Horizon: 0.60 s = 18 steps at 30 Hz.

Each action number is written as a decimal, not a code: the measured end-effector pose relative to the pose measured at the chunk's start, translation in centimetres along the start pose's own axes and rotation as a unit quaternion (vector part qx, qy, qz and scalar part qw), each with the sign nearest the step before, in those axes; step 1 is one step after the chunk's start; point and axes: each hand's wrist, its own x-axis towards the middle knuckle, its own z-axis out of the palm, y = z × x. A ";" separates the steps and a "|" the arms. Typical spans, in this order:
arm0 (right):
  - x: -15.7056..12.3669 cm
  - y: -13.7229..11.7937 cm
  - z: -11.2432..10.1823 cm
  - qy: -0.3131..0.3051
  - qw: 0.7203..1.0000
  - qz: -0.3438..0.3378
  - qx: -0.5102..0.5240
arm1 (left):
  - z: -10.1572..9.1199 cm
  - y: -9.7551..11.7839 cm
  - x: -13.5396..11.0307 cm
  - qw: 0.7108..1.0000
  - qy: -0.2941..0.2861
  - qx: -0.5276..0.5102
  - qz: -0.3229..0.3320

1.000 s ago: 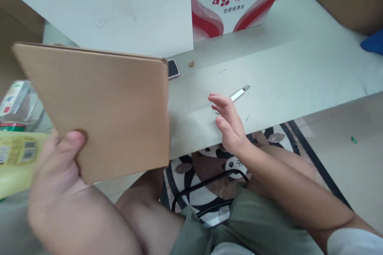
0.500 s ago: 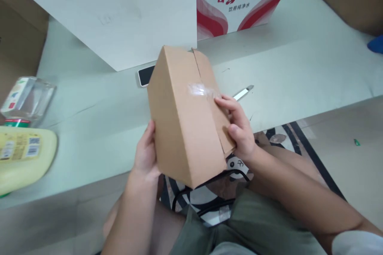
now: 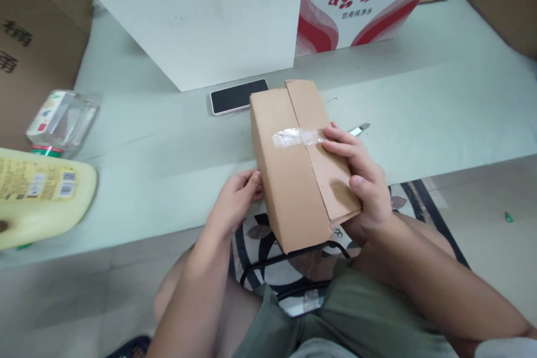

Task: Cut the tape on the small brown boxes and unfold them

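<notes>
Pale table (image 3: 419, 106), left hand (image 3: 235, 197), right hand (image 3: 366, 180) — gripping box (image 3: 293, 179)

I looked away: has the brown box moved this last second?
Yes. The brown box went from left of the phone to its right, between left hand and right hand.

Brown cardboard box (image 3: 300, 173); black phone (image 3: 238, 96); yellow jug (image 3: 39, 196); white carton (image 3: 369, 0), red swirls.
</notes>
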 end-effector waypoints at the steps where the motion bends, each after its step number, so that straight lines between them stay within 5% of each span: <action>1: 0.1 0.0 -0.1 -0.006 1.000 -0.005 -0.012 | -0.1 0.0 0.0 0.999 0.001 0.030 0.012; 4: 0.5 0.0 -0.2 -0.035 0.996 -0.044 -0.067 | -0.6 -0.1 -0.1 0.997 0.023 0.059 0.046; 7: 0.8 0.0 -0.1 -0.068 0.990 -0.087 -0.090 | -1.4 0.1 0.0 0.988 0.118 0.034 0.092; 10: 0.8 0.0 0.2 -0.070 0.991 -0.089 -0.078 | -3.0 0.5 0.3 0.960 0.199 -0.112 0.160; 13: 0.6 -0.1 0.5 -0.061 0.994 -0.069 -0.063 | -4.5 0.9 0.5 0.914 0.183 -0.293 0.211; 18: 0.3 0.0 0.5 -0.060 0.995 -0.047 -0.062 | -5.1 1.1 0.2 0.902 0.139 -0.332 0.240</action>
